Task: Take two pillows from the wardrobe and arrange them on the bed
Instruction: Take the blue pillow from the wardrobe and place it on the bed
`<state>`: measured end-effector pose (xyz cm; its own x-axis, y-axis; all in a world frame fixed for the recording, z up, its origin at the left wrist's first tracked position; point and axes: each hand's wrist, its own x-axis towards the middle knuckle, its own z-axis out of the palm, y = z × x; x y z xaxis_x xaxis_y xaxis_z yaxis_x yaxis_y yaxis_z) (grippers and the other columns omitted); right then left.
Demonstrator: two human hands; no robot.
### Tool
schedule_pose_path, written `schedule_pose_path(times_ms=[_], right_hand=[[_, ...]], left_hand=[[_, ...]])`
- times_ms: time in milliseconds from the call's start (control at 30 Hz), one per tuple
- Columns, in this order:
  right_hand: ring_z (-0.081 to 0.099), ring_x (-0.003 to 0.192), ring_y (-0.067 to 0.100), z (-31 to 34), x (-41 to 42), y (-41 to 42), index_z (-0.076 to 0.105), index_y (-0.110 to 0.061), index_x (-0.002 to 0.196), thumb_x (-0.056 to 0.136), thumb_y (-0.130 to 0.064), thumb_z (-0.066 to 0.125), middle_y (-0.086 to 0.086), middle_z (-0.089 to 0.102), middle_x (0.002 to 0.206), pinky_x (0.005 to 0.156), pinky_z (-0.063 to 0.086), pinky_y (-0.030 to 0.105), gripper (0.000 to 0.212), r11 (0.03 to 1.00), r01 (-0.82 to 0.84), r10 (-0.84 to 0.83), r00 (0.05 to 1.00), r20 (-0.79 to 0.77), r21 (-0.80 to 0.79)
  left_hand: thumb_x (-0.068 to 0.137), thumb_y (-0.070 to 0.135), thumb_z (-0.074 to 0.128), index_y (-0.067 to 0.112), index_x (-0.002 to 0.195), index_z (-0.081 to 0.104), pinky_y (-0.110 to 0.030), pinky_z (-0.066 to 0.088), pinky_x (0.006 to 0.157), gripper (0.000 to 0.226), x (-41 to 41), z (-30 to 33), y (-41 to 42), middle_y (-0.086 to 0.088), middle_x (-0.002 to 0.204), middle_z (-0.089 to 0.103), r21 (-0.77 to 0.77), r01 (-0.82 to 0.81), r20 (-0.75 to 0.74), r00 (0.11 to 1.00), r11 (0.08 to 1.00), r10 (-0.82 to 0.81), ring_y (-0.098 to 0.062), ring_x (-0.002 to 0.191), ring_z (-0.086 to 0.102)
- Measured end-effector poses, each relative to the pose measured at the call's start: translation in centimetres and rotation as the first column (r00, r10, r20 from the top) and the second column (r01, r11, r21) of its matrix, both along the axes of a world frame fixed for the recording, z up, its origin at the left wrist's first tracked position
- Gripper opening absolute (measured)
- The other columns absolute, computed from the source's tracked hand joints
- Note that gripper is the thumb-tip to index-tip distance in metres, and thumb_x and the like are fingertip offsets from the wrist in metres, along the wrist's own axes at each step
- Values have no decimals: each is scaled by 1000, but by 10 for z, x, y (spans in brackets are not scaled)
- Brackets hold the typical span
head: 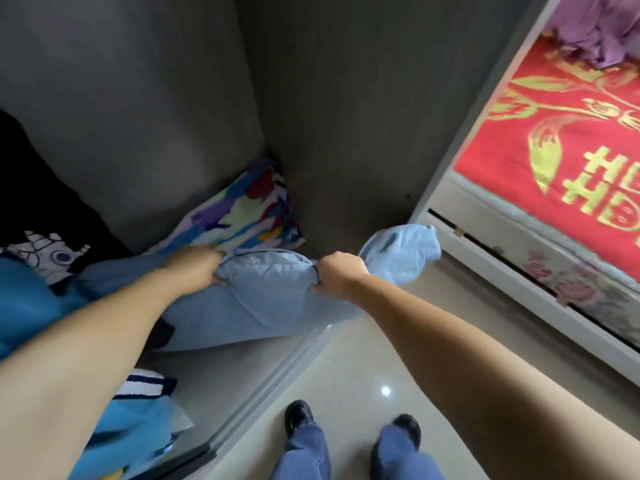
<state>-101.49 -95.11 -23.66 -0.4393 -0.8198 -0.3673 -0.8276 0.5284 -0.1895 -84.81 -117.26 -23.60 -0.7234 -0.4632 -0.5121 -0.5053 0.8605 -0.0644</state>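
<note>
Thing in hand: a pale blue, soft fabric pillow [263,292], lying at the front of the grey wardrobe's floor [221,368], its near edge reaching out over the sliding-door track.
Long axis: runs left to right across the view, roughly along the wardrobe opening; one corner pokes out to the right past the wardrobe's side panel.
Left hand [195,268]: fist closed on the pillow's upper edge, left of its middle, fabric bunched under the fingers.
Right hand [341,275]: fist closed on the same edge further right, just inside the loose corner; cloth pinched tight.
Grip versus bulk: both hands sit on the far edge, so most of the pillow lies between the grip and the person's feet.
Second pillow: a multicoloured patterned cushion [242,216] stands tucked in the back corner, touching the blue one's far edge, just beyond the left hand.
Bed: the red bedspread with gold embroidery [568,140] lies to the right, well apart from the wardrobe, on the right hand's side.
Judgement: the lift likely goes up and rightward, right arm leading; the patterned cushion may topple once its support leaves.
</note>
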Motion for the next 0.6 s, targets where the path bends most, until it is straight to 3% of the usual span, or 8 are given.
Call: schedule_pose_path(times_ms=[100, 167, 300, 400, 600], right_hand=[[65, 99, 32, 12, 4, 38, 65, -18, 111, 85, -41, 57, 9, 69, 109, 68, 39, 30, 36, 999, 40, -40, 999, 19, 15], [65, 98, 31, 20, -5, 76, 65, -18, 109, 85, -45, 58, 8, 69, 109, 68, 39, 29, 37, 996, 69, -70, 997, 16, 50], [64, 95, 29, 39, -41, 193, 66, -18, 103, 83, -48, 59, 5, 68, 102, 66, 40, 29, 37, 981, 168, -168, 986, -8, 99], [64, 93, 28, 55, -69, 289, 67, -20, 101, 84, -39, 58, 3, 69, 104, 65, 41, 29, 27, 951, 281, -275, 959, -62, 133], [63, 103, 26, 108, -114, 443, 67, -23, 108, 86, -39, 54, 2, 68, 111, 73, 43, 30, 30, 897, 416, -383, 900, -209, 147]], left_hand=[[80, 59, 59, 23, 109, 61, -31, 47, 76, 46, -2, 21, 36, -5, 106, 69, -70, 47, -16, 999, 996, -48, -26, 96, 63], [80, 59, 56, 28, 107, 61, -32, 47, 81, 41, -15, 32, 73, -3, 110, 68, -63, 64, -36, 997, 996, -67, -27, 102, 62], [85, 45, 49, 27, 100, 61, -36, 42, 89, 26, -74, 53, 177, 2, 109, 69, -86, 300, -36, 952, 950, -304, -22, 106, 62], [80, 46, 55, 27, 100, 63, -34, 45, 84, 29, -122, 67, 264, 1, 108, 70, -75, 403, -47, 912, 912, -407, -23, 105, 63], [76, 50, 63, 26, 108, 62, -31, 44, 70, 40, -198, 88, 412, -3, 113, 68, -13, 495, -157, 857, 869, -490, -27, 103, 64]])
